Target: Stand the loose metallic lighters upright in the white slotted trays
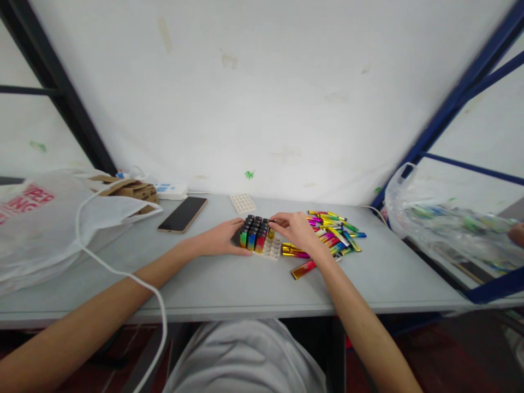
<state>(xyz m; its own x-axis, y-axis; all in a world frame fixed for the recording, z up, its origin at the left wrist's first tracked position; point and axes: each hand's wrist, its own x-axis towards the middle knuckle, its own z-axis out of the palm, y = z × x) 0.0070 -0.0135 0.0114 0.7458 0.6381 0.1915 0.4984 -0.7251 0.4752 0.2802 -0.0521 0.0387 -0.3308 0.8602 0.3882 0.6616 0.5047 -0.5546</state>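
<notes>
With the left hand (222, 238) we clasp the left end of the block of black-topped pieces (251, 233), thumb in front and fingers behind, while the right hand (295, 227) brings thumb and fingertips together at the top of a gold piece (271, 233) on the block's right edge, though we cannot tell whether they pinch it. Just below the right fingertips lie bare pockets of the white tray (272, 249), probably light and bendable, best steadied by its ends; the shiny loose pieces (336, 234) beyond that hand look stiff, light and slippery, so we would take each by its sides.
</notes>
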